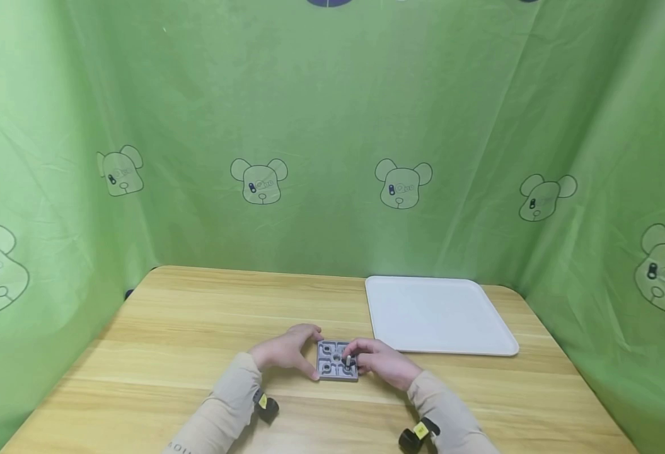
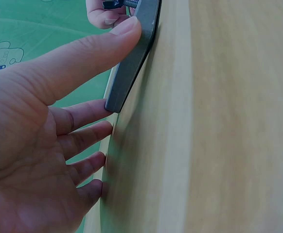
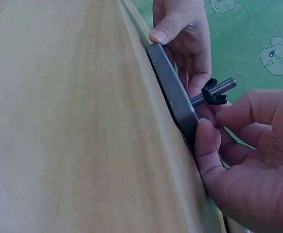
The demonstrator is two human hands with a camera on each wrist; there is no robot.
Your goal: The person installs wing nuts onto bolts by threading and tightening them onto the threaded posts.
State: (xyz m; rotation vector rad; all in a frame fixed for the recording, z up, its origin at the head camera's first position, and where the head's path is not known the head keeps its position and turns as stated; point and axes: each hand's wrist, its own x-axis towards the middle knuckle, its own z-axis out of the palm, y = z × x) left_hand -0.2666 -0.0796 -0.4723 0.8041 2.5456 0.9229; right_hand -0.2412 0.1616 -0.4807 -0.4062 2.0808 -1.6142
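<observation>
A square grey plate (image 1: 336, 366) with recesses and holes lies on the wooden table. My left hand (image 1: 285, 350) steadies it from the left, thumb on the near corner and forefinger at the far one; its other fingertips touch the table in the left wrist view. From the near right part of the plate rises a threaded bolt (image 3: 227, 85) bearing a black wing nut (image 3: 219, 99). My right hand (image 1: 387, 364) curls its forefinger around the wing nut, while the thumb (image 3: 207, 138) rests against the plate's edge. Its remaining fingers are partly hidden.
A white tray (image 1: 431, 315) lies behind and to the right of the plate, close to the right hand. Green curtains (image 1: 332, 233) with bear faces surround the table (image 1: 224, 302) at the back and both sides.
</observation>
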